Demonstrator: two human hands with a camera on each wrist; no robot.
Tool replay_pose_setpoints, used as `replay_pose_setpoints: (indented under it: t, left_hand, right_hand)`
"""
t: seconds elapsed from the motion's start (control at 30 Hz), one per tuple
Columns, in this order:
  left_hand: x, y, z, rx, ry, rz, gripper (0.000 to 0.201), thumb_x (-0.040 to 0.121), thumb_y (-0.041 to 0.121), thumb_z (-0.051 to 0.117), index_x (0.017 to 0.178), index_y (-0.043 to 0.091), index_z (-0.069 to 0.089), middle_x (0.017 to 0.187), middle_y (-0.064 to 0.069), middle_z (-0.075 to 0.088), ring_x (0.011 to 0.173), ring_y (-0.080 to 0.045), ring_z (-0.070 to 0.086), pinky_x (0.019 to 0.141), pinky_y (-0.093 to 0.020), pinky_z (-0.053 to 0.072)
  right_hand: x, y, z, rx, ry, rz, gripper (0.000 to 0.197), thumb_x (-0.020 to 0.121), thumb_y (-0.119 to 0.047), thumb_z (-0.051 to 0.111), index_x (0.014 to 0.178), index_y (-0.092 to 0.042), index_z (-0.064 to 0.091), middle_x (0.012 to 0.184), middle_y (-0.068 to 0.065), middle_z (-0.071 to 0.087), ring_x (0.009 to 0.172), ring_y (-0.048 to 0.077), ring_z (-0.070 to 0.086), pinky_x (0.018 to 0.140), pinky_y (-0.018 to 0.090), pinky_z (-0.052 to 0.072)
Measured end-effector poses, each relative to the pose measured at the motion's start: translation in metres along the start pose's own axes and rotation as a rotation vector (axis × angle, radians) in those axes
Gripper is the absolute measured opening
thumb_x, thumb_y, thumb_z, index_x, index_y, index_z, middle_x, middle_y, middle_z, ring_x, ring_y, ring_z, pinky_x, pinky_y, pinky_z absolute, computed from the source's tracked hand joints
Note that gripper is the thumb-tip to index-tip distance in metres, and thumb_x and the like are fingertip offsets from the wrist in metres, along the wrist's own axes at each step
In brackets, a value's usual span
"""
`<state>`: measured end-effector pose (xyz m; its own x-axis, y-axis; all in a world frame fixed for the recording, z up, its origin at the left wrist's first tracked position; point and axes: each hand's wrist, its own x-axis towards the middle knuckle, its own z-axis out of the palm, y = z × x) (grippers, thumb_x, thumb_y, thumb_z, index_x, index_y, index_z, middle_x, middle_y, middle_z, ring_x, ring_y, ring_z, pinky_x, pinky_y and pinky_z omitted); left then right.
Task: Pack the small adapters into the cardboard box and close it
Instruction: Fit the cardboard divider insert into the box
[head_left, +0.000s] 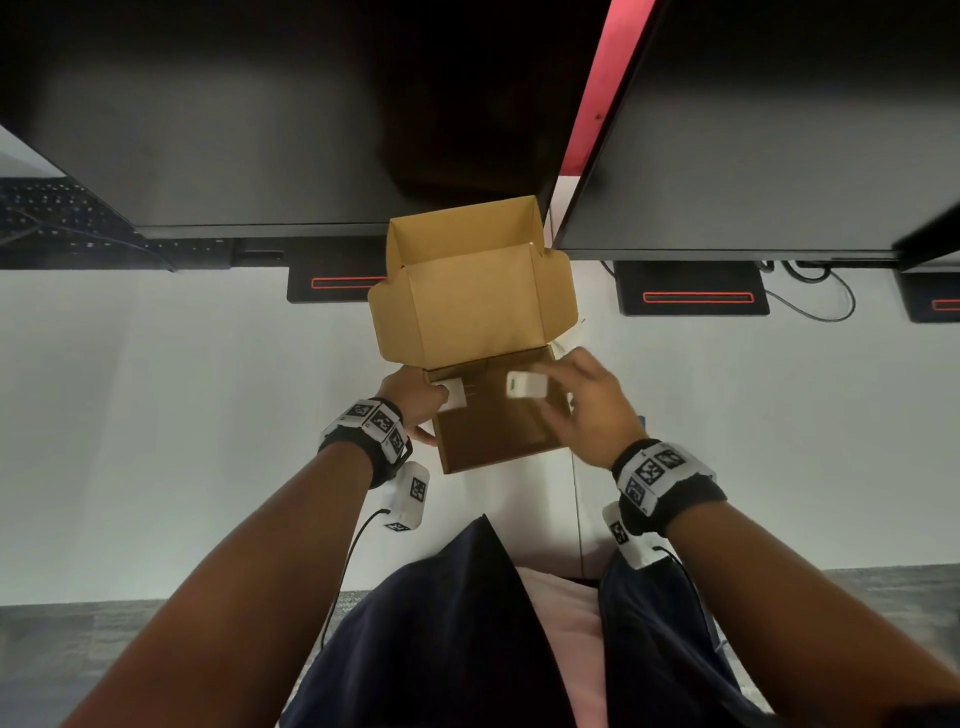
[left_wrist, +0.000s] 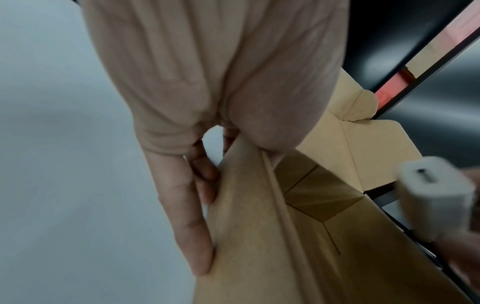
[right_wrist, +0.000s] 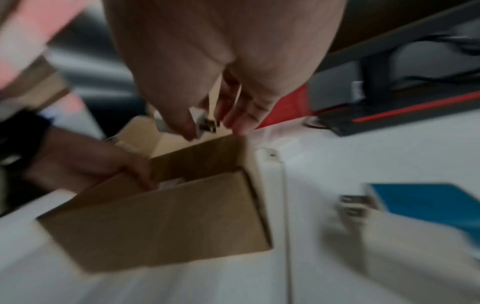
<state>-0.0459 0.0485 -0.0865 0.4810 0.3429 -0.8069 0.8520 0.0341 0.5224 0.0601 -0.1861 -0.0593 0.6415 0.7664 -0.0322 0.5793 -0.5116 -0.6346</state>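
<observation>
Right hand (head_left: 587, 405) pinches an adapter (head_left: 526, 385) above the open box (head_left: 493, 436); left hand (head_left: 415, 402) grips its left wall, half hiding another adapter (head_left: 456, 393) inside.

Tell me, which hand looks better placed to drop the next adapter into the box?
The right hand, most likely. It already pinches a white adapter over the open cardboard box. The left hand grips the box's left wall, apparently steadying it, so it is not free.
</observation>
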Motion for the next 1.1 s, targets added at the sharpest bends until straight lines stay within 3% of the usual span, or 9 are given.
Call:
replay_pose_setpoints:
  t: [0.1,0.23,0.33,0.43,0.57,0.67,0.77,0.9,1.1]
  left_hand:
    - [0.002,-0.003,-0.002,0.006,-0.024,0.019,0.036,0.095,0.005,0.062,0.130,0.014,0.064,0.123,-0.009,0.070,0.105,-0.028,0.070,0.051,-0.035,0.065]
    - [0.004,-0.005,-0.001,0.058,-0.064,0.047,0.046,0.079,0.013,0.081,0.122,0.018,0.069,0.117,-0.009,0.078,0.107,-0.029,0.076,0.072,-0.047,0.071]
    - [0.004,-0.005,-0.001,0.110,-0.064,0.079,0.043,0.076,0.011,0.082,0.118,0.018,0.071,0.114,-0.009,0.078,0.106,-0.028,0.077,0.073,-0.043,0.071]
    - [0.003,-0.005,0.000,0.177,-0.037,0.104,0.031,0.082,0.013,0.077,0.112,0.019,0.073,0.102,-0.004,0.078,0.096,-0.022,0.077,0.057,-0.026,0.064]
    - [0.006,-0.005,0.001,0.244,0.000,0.118,0.029,0.085,0.009,0.076,0.113,0.013,0.071,0.094,-0.004,0.074,0.082,-0.020,0.075,0.046,-0.019,0.058]
    - [0.011,-0.008,0.000,0.277,-0.008,0.129,0.031,0.083,0.006,0.074,0.114,0.011,0.070,0.098,-0.008,0.076,0.080,-0.022,0.077,0.049,-0.024,0.062]
    - [0.014,-0.010,-0.002,0.270,-0.022,0.137,0.035,0.081,0.010,0.075,0.116,0.013,0.070,0.108,-0.012,0.078,0.090,-0.028,0.080,0.068,-0.041,0.071]
    - [0.009,-0.008,-0.003,0.194,-0.063,0.142,0.072,0.050,0.028,0.086,0.119,0.018,0.069,0.112,-0.009,0.078,0.101,-0.029,0.079,0.076,-0.048,0.071]
    - [0.004,-0.009,-0.003,0.183,-0.055,0.133,0.061,0.062,0.012,0.086,0.120,0.015,0.068,0.114,-0.011,0.076,0.102,-0.027,0.077,0.067,-0.036,0.069]
  right_hand:
    - [0.009,-0.023,0.022,-0.185,-0.285,0.014,0.037,0.092,-0.020,0.065,0.129,-0.019,0.062,0.122,0.002,0.058,0.105,0.019,0.059,0.091,0.032,0.052]
    - [0.024,-0.041,0.051,-0.309,-0.451,0.158,0.018,0.092,-0.012,0.064,0.110,-0.013,0.065,0.110,0.007,0.066,0.099,0.025,0.067,0.087,0.039,0.058]
    - [0.034,-0.044,0.067,-0.220,-0.387,0.200,0.016,0.092,-0.010,0.063,0.108,-0.013,0.064,0.107,0.008,0.067,0.095,0.027,0.067,0.086,0.041,0.059]
    - [0.037,-0.049,0.072,-0.103,-0.357,0.168,0.023,0.091,-0.014,0.064,0.114,-0.016,0.063,0.110,0.008,0.068,0.098,0.027,0.067,0.087,0.041,0.059]
    - [0.031,-0.045,0.062,0.027,-0.338,0.154,0.031,0.090,-0.015,0.067,0.121,-0.014,0.063,0.111,0.007,0.072,0.100,0.024,0.068,0.086,0.036,0.058]
    - [0.029,-0.039,0.052,0.062,-0.343,0.120,0.027,0.087,-0.017,0.071,0.113,-0.014,0.065,0.106,0.007,0.073,0.096,0.024,0.068,0.086,0.040,0.059]
    - [0.027,-0.033,0.044,0.061,-0.370,0.101,0.025,0.086,-0.020,0.071,0.111,-0.018,0.068,0.101,0.003,0.073,0.092,0.022,0.067,0.084,0.041,0.059]
    - [0.022,-0.034,0.044,-0.006,-0.540,0.051,0.039,0.087,-0.012,0.073,0.124,-0.021,0.069,0.117,0.005,0.069,0.104,0.021,0.064,0.094,0.035,0.053]
    - [0.016,-0.041,0.055,-0.077,-0.535,0.046,0.031,0.092,-0.018,0.064,0.121,-0.025,0.070,0.114,0.002,0.072,0.100,0.023,0.067,0.089,0.039,0.056]
